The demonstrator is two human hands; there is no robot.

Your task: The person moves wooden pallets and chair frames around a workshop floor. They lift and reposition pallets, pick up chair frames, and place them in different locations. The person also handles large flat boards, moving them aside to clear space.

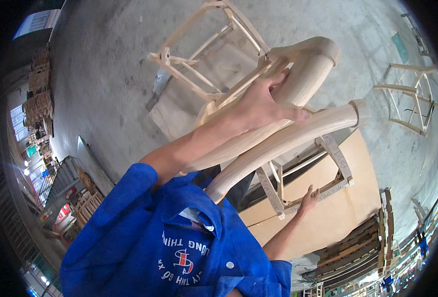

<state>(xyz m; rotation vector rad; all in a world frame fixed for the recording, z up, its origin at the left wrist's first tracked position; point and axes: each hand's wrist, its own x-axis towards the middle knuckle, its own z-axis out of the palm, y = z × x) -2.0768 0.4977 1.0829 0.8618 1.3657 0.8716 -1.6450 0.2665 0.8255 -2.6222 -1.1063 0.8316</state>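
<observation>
Pale wooden chair back (308,74), in left hand (264,103), between thumb (301,116) and fingers (281,77)

Two hands are counted: one left hand (266,101) and one right hand (309,199). Two blue sleeves (115,198) (281,270) are shown. Two curved wooden rails (308,74) (288,129) are counted. Three wooden frames (191,81) (336,153) (403,89) are identified. One large pale board (365,168) is counted at lower right. The wooden slats (352,250) beside it cannot be counted reliably.

A pale chair frame (401,88) rests on grey floor (105,74).
</observation>
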